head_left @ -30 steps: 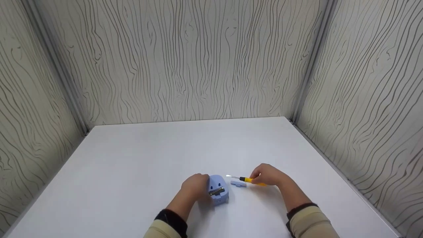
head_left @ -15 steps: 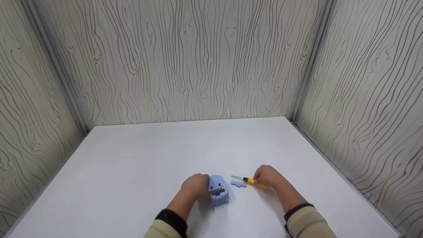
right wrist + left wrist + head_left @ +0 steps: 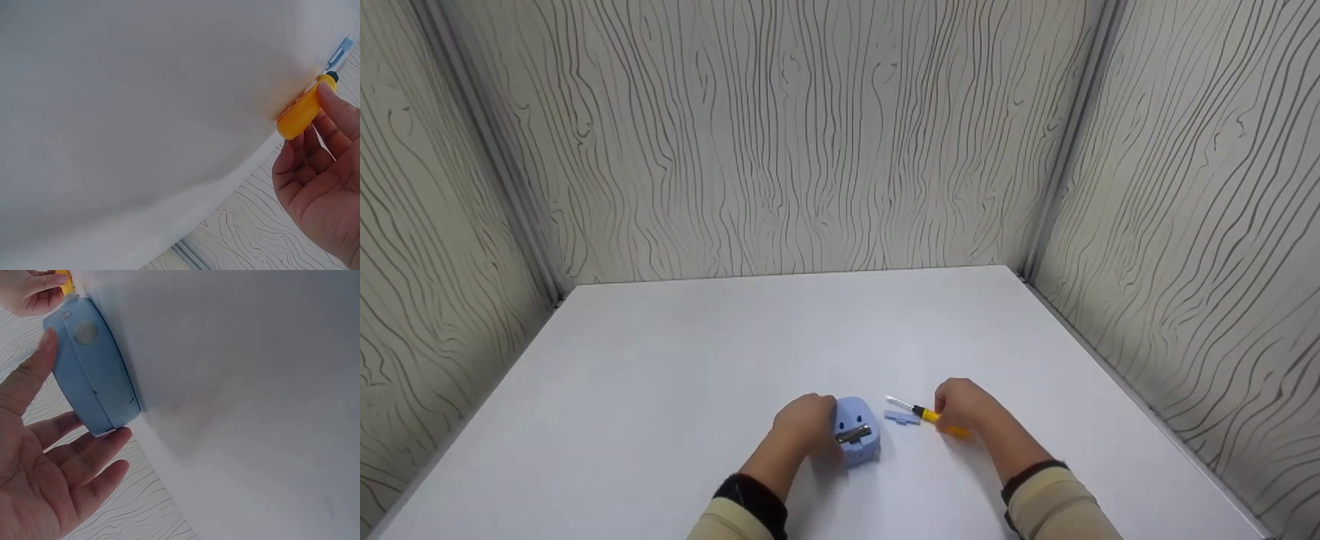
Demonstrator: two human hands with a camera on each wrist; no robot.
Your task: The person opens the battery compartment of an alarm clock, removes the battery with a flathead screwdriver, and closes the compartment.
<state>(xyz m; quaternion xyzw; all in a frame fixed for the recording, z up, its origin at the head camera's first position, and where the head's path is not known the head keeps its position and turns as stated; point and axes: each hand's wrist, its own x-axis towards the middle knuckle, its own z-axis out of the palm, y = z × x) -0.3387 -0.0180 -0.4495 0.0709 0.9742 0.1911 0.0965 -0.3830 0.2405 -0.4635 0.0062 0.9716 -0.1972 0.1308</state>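
At the table's front centre, my left hand (image 3: 808, 422) holds a light blue rounded box (image 3: 851, 412) by its left side. The box's top shows two dark holes and a silvery, dark-edged piece (image 3: 853, 434) in a slot. In the left wrist view, thumb and fingers span the box (image 3: 93, 368), which has a pale round button on its side. My right hand (image 3: 966, 406) pinches the yellow handle of a screwdriver (image 3: 931, 416), low at the table, its shaft pointing left and away. In the right wrist view, the thumb lies on the screwdriver handle (image 3: 301, 112).
A small light blue cover (image 3: 901, 417) with a tab lies between the box and the screwdriver. The white table (image 3: 697, 360) is enclosed by wood-grain patterned panels (image 3: 780, 142) at the back and both sides.
My right hand has drawn the screwdriver to the right and slightly toward me, down close to the tabletop. The left hand and the box have stayed in place.
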